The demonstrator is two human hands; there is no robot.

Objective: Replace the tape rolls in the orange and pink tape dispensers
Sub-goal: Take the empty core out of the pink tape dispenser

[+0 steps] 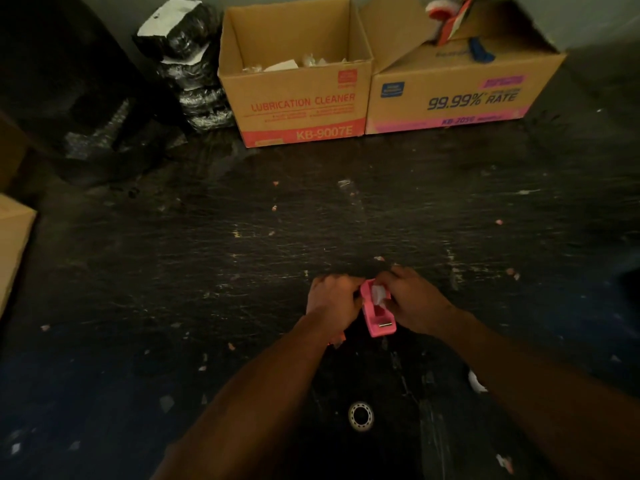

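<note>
A dark, scratched work surface [242, 237] is seen, speckled with small paper and tape scraps [273, 207]. At its far edge, 2 open cardboard boxes are set side by side: the left box [298, 109] is printed "LUBRICATION CLEANER", the right box [460, 98] "99.99% RATE". Just left of them, a stack of black-wrapped bundles [194, 74] is placed. A white ring [361, 416] lies near the front edge. A pink tape dispenser [375, 320] is held at the surface; contact cannot be told.

The pink tape dispenser [376, 315] stands low in the middle of the dark, scuffed desk [242, 237], its metal cutter end pointing toward the viewer. A whitish tape roll [378, 294] sits in its open cradle, partly hidden.
</note>
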